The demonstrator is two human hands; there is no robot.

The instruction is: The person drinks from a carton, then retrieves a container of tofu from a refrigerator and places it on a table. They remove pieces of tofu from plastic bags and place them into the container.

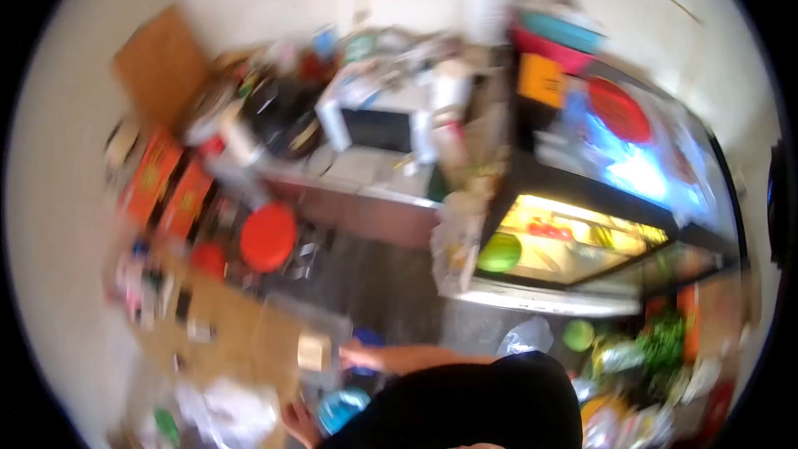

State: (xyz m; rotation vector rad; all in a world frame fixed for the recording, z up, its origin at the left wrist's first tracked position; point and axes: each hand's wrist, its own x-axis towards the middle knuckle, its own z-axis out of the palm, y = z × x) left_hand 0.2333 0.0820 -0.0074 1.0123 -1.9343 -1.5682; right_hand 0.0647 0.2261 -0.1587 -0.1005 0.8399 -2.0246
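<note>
My right hand [359, 356] reaches in from the right at the lower middle, just right of a small pale box [314, 351] on the brown table [241, 337]. A gap seems to lie between hand and box. Below it, my left hand [301, 425] is at the table's near edge, left of a blue bowl-like thing [342, 407]. Motion smears the fingers of both hands, so their pose and anything in them cannot be made out. A black-clothed part of my body [474, 403] hides the bottom middle.
Red stools [268, 237] stand beyond the table. A lit display case [573, 237] holds a watermelon [499, 253]. Bags and green vegetables [662, 345] lie at the lower right. White plastic [229, 411] covers the table's lower end. A cluttered counter [357, 170] runs along the wall.
</note>
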